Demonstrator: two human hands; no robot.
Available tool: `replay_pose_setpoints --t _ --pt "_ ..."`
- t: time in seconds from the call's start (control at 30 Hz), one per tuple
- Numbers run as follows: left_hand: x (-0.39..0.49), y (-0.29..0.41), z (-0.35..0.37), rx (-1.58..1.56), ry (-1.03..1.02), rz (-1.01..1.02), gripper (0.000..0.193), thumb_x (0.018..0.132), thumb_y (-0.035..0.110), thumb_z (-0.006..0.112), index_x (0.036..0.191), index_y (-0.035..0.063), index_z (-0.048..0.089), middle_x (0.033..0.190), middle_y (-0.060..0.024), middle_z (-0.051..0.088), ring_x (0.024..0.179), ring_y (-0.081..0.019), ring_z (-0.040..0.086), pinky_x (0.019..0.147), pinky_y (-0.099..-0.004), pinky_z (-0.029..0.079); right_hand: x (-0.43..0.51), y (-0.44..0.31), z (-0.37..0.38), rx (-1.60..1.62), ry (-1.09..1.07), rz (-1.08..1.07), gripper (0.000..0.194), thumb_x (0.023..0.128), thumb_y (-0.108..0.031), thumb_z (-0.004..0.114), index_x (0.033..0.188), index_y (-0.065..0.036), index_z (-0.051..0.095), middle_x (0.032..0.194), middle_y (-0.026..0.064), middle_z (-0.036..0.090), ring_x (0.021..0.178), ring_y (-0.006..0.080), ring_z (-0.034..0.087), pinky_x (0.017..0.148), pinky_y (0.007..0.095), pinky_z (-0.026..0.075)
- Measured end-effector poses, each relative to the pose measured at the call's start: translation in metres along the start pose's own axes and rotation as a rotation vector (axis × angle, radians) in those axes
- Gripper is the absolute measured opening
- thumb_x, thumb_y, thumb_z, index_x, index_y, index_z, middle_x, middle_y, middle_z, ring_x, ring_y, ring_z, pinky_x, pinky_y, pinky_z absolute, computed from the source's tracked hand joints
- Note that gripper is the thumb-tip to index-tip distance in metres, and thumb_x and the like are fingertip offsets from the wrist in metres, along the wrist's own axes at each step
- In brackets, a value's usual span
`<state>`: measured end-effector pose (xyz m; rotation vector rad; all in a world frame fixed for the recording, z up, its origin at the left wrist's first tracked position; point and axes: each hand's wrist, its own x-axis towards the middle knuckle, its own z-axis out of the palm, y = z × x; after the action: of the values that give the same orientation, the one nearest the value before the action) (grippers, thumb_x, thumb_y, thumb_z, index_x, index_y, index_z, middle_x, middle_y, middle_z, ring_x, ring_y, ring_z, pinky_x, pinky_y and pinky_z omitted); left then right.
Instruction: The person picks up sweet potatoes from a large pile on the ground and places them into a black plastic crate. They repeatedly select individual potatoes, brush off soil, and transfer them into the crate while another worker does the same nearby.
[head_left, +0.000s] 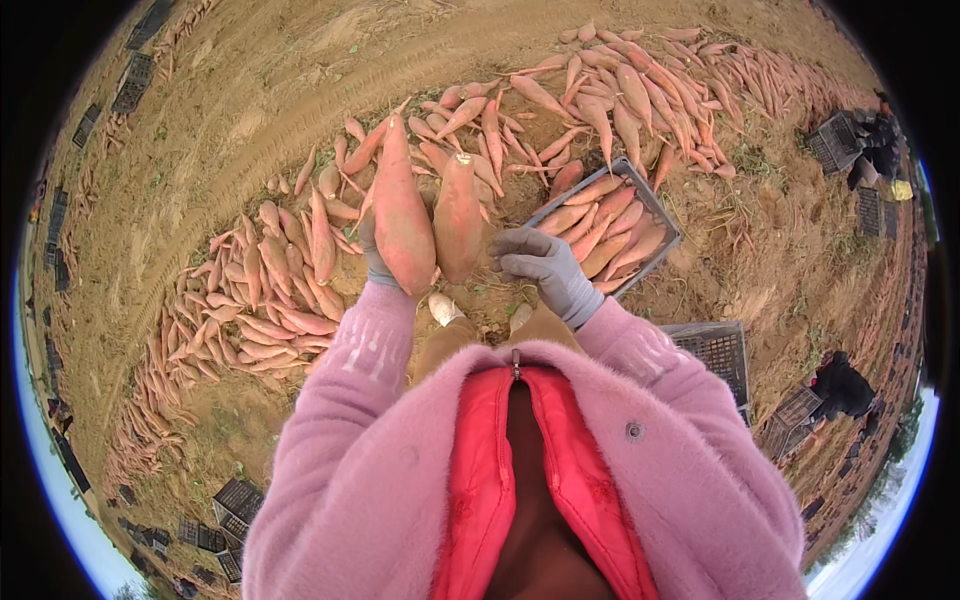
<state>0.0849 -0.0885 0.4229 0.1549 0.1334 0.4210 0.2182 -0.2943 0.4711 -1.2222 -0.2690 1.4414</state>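
My left hand (377, 253), in a grey glove, grips a large sweet potato (402, 214), which hides most of its fingers. Right beside that one is a second large sweet potato (459, 217) with a cut top; what supports it from behind is hidden. My right hand (544, 266), also gloved in grey, has loosely bent fingers with nothing visible between them. It is just right of the second sweet potato, by the near left side of a dark plastic crate (670, 244). Several long sweet potatoes (611, 225) lie inside this crate.
Loose sweet potatoes form a long row, from a left heap (262, 300) to a right heap (645, 90). An openwork crate (712, 352) stands by my right elbow. More crates (238, 506) are at the lower left. Another person (844, 384) bends near crates on the right.
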Motion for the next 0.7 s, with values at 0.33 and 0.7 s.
replay_pose_setpoints --t 0.33,0.7 --pt "0.066 -0.185 0.035 0.139 0.096 -0.465 0.079 0.073 0.039 0.076 0.136 0.0026 0.045 0.128 -0.0158 0.059 0.115 -0.0322 0.059 0.102 -0.0426 0.048 -0.094 0.014 -0.116 -0.080 0.447 -0.283 0.096 0.067 -0.020 0.086 0.146 -0.002 0.034 0.128 0.0139 0.056 0.114 0.0217 0.055 0.094 0.0335 0.048" --pt "0.155 -0.251 0.013 0.321 0.063 -0.936 0.071 0.085 0.059 0.061 0.128 0.0038 0.053 0.109 -0.0164 0.066 0.094 -0.0342 0.066 0.083 -0.0472 0.056 -0.233 0.118 -0.234 0.888 0.689 -0.382 0.048 0.080 -0.011 0.059 0.123 0.008 0.052 0.106 0.0167 0.064 0.089 0.0313 0.065 0.074 0.0403 0.056"
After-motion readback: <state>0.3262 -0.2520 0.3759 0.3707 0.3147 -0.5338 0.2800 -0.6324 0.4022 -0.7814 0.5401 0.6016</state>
